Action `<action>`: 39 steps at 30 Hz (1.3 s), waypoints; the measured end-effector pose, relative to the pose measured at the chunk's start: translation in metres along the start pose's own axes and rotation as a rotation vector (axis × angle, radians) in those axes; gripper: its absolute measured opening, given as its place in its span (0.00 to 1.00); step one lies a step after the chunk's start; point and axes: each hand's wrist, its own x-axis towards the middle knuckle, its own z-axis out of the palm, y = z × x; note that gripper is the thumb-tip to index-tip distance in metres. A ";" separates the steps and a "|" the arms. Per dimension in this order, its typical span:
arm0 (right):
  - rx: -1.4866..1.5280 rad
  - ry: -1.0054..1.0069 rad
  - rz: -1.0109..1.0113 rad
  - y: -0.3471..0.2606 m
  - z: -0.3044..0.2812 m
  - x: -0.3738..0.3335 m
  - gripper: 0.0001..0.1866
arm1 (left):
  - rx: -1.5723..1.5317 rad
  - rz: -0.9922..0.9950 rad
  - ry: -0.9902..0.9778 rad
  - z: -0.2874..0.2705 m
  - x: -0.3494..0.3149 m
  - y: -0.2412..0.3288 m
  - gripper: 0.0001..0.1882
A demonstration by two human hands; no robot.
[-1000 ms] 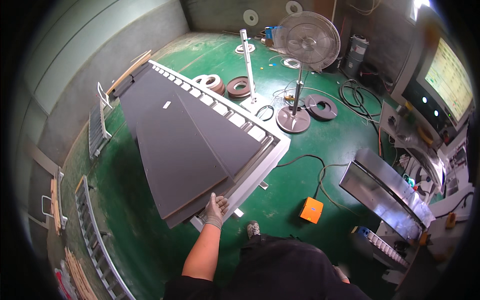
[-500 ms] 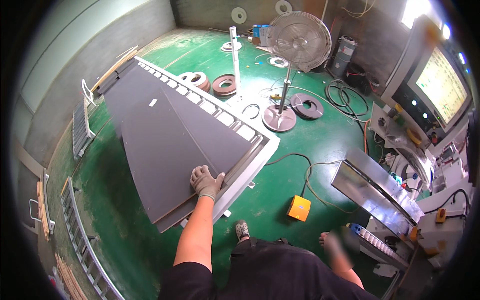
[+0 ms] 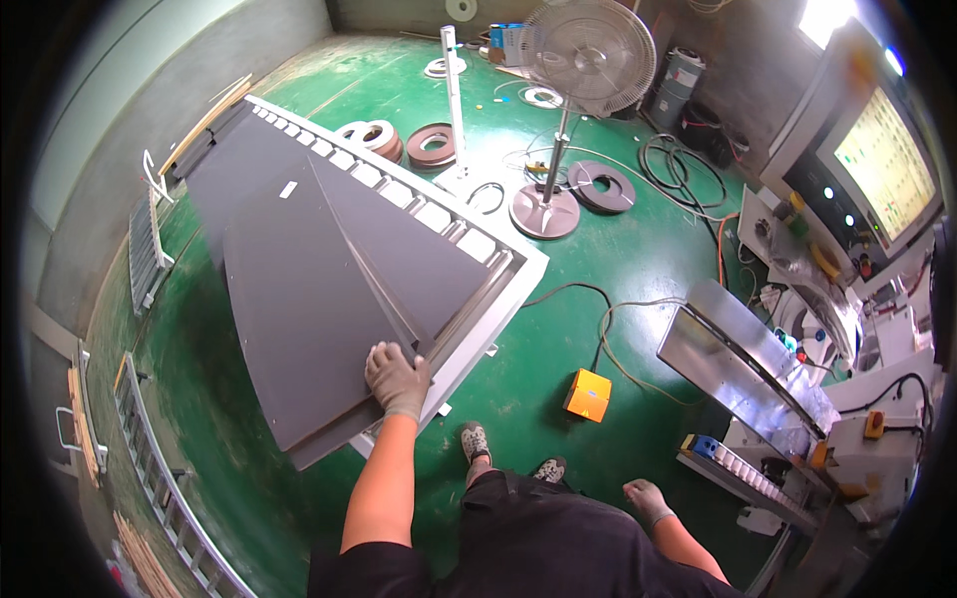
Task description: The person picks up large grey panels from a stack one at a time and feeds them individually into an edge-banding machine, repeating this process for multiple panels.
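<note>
A dark grey panel (image 3: 289, 289) lies on top of another grey panel (image 3: 414, 254) on a long white roller-edged table (image 3: 503, 304). My left hand (image 3: 399, 381), in a light work glove, rests on the near end of the upper panel by its right edge. Its fingers are spread over the surface. A narrow gap shows between the two panels' edges beside the hand. My right hand (image 3: 648, 500), gloved too, hangs low at my right side with loosely bent fingers and nothing visible in it.
An orange box (image 3: 588, 396) with a cable lies on the green floor ahead of me. Farther off are a standing fan (image 3: 588, 60) and coils of edge strip (image 3: 601, 186). A machine with a screen (image 3: 882, 169) stands right; a ladder (image 3: 164, 478) lies left.
The upper panel has swung slightly left under my left hand, widening the gap along its right edge. My right hand has moved a little left and lower. The whole view has shifted.
</note>
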 end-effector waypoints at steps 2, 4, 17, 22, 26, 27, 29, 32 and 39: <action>0.248 0.038 0.064 -0.003 -0.005 0.001 0.15 | 0.024 0.007 -0.018 -0.009 -0.014 -0.010 0.25; 0.603 0.051 0.140 -0.012 -0.011 -0.004 0.11 | 0.020 0.029 -0.018 -0.015 -0.029 -0.017 0.24; -0.040 -0.123 -0.138 -0.010 0.013 0.052 0.19 | 0.087 -0.096 0.062 -0.055 -0.097 -0.138 0.37; -0.171 -0.157 -0.337 -0.192 0.002 0.045 0.19 | -0.416 -1.220 0.376 -0.091 -0.130 -0.298 0.37; -0.226 -0.214 -0.601 -0.350 0.019 0.020 0.20 | -0.996 -1.103 0.467 -0.072 -0.125 -0.292 0.25; -0.201 -0.278 -0.638 -0.384 0.030 0.015 0.21 | -0.957 -1.087 0.510 -0.063 -0.131 -0.290 0.21; -0.197 -0.388 -0.733 -0.447 0.051 -0.001 0.24 | -1.078 -1.097 0.547 -0.057 -0.130 -0.259 0.14; -0.188 -0.351 -0.831 -0.503 0.092 0.029 0.27 | -1.103 -1.036 0.430 -0.058 -0.127 -0.206 0.15; 0.057 -0.257 -0.637 -0.568 0.132 0.095 0.27 | -1.015 -1.143 0.418 -0.042 -0.096 -0.133 0.25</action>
